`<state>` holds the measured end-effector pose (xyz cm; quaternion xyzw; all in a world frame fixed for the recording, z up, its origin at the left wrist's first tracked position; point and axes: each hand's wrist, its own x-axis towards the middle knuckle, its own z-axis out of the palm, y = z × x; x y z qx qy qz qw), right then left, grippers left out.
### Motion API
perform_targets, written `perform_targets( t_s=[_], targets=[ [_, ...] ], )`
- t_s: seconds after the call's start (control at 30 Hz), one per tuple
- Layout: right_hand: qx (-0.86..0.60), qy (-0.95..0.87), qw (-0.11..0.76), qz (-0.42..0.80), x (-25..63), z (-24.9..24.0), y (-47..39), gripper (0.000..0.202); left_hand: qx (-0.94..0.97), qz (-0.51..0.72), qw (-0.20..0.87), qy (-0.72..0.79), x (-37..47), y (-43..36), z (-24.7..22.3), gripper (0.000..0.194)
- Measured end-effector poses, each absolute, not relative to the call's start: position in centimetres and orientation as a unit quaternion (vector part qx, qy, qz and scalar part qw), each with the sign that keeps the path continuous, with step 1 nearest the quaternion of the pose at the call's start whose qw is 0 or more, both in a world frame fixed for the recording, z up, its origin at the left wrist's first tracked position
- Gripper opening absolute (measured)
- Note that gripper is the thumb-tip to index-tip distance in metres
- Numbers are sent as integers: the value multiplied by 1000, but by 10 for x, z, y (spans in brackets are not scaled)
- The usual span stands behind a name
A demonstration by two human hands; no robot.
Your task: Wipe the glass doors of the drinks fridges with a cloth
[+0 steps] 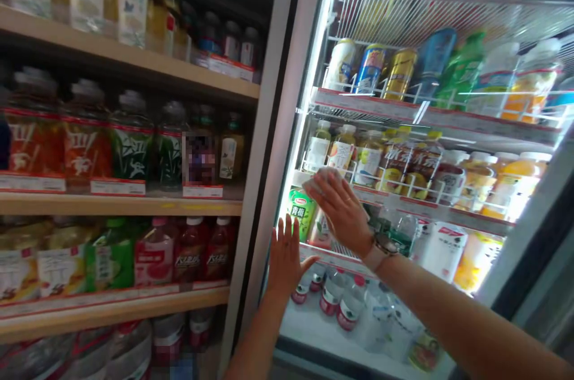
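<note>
Right hand [343, 212] is up flat against the front of a fridge shelf [403, 200], fingers spread, and there's a pale cloth [323, 179] bunched under the fingertips right at the shelf edge, so it's more pressed down than gripped. There's a ring on one finger and a watch [383, 245] on the wrist. Left hand [283, 257] is just below and to the left, open palm with fingers pointing up, planted on the fridge's door frame [273, 146] and holding nothing. Tucked between the two hands is a green carton [301, 212], with more bottles beside it that are partly hidden by the right hand. Down at the fridge floor there's a row of clear water bottles [334, 296] with red labels. The rack above the hands has juice bottles, and higher up are cans [372, 69] lying on their sides. Off to the left is a wooden shelf unit [121, 206] full of tea and juice bottles with price tags.
</note>
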<state>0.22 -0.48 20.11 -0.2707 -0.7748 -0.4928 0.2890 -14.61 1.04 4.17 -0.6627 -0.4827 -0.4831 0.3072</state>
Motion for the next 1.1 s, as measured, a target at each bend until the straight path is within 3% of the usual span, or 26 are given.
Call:
perform_targets(
  t_s=[0.1, 0.33, 0.43, 0.57, 0.77, 0.9, 1.1],
  targets=[
    [-230, -813, 226, -484, 9, 154, -8, 60, -669, -480, 310, -476, -150, 10, 41, 108],
    [-194, -838, 209, -466, 38, 77, -20, 58, -723, -423, 272, -473, -170, -3, 42, 113],
    [-171, -839, 201, -476, 43, 80, -23, 54, -728, -416, 256, -480, -172, -6, 41, 118],
    [-180, -818, 213, -503, 41, 129, -20, 50, -726, -420, 246, -486, -170, -6, 40, 122],
    [-278, -755, 322, -499, 25, 199, -9, 59, -723, -423, 245, -487, -170, -9, 40, 125],
    [-278, -769, 321, -478, 16, 185, -8, 64, -722, -412, 252, -495, -171, -9, 39, 126],
    [-232, -801, 277, -477, 18, 119, -13, 64, -720, -406, 257, -500, -170, -8, 38, 133]
  ],
)
